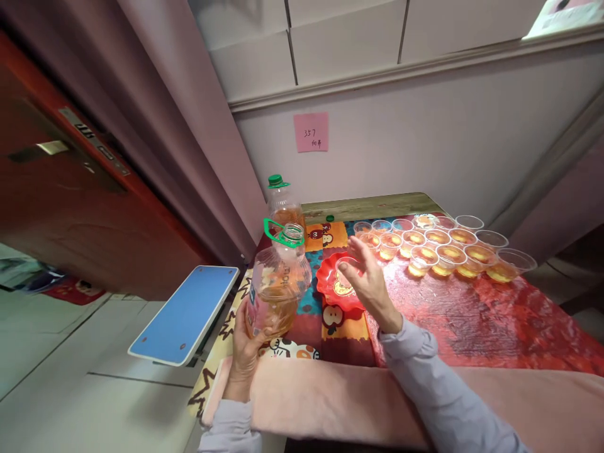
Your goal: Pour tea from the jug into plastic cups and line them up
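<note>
My left hand is wrapped round the lower side of a large clear plastic jug, partly filled with amber liquid. This jug has a green handle and an uncovered mouth. My right hand hovers over a scalloped red plate, thumb and fingers apart. What looks like a clear plastic cup stands on the plate, partly hidden by that hand. Right of it are rows of clear plastic cups holding yellowish liquid. A second jug with a green cap stands behind the first.
A loose green cap lies near the table's back edge. A folded pink towel runs along the front edge. A blue-topped stool is at the left. The wall rises behind the table, bearing a pink note.
</note>
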A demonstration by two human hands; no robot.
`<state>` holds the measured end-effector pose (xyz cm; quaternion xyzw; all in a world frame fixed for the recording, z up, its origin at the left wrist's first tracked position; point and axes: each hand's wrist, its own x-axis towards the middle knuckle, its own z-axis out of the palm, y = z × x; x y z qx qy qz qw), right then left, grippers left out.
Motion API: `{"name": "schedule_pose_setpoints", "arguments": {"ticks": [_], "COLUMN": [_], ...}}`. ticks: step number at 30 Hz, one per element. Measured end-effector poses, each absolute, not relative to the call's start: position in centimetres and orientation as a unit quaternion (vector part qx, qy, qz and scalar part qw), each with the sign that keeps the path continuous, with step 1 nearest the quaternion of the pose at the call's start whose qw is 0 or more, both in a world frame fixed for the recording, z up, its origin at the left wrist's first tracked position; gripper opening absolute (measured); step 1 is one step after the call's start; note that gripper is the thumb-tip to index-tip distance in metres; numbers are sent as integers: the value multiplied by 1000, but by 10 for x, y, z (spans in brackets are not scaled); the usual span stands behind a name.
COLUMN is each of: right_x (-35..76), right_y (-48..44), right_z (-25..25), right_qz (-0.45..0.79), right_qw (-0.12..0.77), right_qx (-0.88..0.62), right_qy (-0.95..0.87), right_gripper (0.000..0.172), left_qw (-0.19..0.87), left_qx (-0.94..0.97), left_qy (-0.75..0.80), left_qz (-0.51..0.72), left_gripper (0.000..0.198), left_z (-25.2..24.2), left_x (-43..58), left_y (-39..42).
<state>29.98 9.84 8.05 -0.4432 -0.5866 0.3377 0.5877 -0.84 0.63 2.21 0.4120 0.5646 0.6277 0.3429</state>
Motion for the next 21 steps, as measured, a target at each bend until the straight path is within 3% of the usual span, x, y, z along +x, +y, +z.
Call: {"name": "schedule_pose_setpoints", "arguments": {"ticks": [6, 10, 13, 15, 18, 21], "right_x": [253, 256, 262, 265, 268, 267], "right_y": [79, 81, 81, 80, 77, 76], "right_z": [81, 82, 86, 86, 81, 75], "right_qz": [470, 498, 525, 535, 530, 528], "right_qw": [577, 579, 582, 580, 575, 575], "right_qx": [-370, -352, -329, -341, -380, -401], "right_qy": [-556, -542, -527, -511, -494, -480], "right_gripper": [92, 71, 63, 68, 79, 86], "left_qw": [347, 336, 360, 396, 429, 433], "left_qx": [472, 493, 416, 288, 123, 81], "left_qy": [557, 558, 525, 516, 534, 532], "left_qz": [588, 576, 649, 703, 718, 723], "left_gripper": [117, 132, 137, 110, 52, 29], "left_z": [41, 44, 39, 35, 25, 18], "left_x": [-2, 0, 5, 9, 13, 17], "left_y": [6, 8, 10, 14, 22, 30]}}
